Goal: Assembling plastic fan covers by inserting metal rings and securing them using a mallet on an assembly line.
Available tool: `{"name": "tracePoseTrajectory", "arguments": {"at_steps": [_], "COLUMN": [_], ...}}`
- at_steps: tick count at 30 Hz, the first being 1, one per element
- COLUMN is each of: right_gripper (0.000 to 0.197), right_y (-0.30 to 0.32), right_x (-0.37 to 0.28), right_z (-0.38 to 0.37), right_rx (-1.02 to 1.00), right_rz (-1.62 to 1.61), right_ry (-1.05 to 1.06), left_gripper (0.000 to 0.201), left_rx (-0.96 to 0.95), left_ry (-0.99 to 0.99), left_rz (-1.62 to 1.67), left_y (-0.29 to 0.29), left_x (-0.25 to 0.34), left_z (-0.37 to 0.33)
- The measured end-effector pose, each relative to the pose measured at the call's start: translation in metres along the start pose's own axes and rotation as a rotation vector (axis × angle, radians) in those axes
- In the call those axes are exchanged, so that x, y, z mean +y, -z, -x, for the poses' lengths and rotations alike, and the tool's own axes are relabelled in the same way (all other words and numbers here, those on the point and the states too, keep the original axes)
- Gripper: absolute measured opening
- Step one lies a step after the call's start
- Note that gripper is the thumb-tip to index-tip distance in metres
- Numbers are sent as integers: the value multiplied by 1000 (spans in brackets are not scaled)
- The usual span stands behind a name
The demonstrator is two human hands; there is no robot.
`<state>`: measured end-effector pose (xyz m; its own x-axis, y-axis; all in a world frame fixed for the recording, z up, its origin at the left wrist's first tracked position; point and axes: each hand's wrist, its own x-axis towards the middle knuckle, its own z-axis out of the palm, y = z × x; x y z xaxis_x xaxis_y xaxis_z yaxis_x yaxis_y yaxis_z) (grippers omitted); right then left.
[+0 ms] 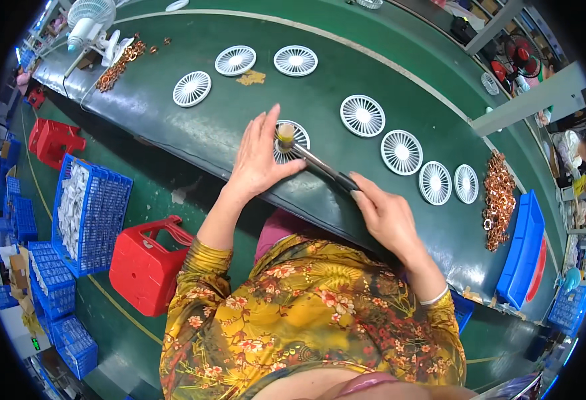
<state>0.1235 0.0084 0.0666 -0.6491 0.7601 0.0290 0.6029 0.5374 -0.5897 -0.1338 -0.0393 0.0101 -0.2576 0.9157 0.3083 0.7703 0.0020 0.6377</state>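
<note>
Left hand (258,157) lies flat and open over a white fan grille (295,138); right hand (387,217) grips a hammer (311,157) resting on it.

I see my left hand (258,155) flat on a white round fan grille (294,141) on the green table (206,120). My right hand (387,219) grips a small mallet (309,155), head on that grille. Beyond the grille lie more white grilles (363,115); right of it, copper coils (499,198).
</note>
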Motion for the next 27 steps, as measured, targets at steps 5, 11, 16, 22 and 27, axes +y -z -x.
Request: {"name": "tracePoseTrajectory", "arguments": {"at_steps": [5,11,16,22,27], "right_gripper": [28,32,34,41,33], "right_y": [41,42,29,73,59], "right_x": [34,102,96,140,132], "right_z": [46,88,33,-139,-174], "right_rx": [124,383,316,586,656], "right_rz": [-24,361,339,531,353], "right_ry": [-355,-255,-375,-378,-255], "left_gripper": [102,99,100,71,65], "left_rx": [-45,-279,-414,268,191], "left_ry": [-191,-469,-511,-417,-198], "left_rz": [-33,-144,-239,-481,-594], "left_y": [-4,-30,-82,-135,-45], "left_x": [5,35,47,55,-21], "left_z": [6,-24,-76,-237,-244]}}
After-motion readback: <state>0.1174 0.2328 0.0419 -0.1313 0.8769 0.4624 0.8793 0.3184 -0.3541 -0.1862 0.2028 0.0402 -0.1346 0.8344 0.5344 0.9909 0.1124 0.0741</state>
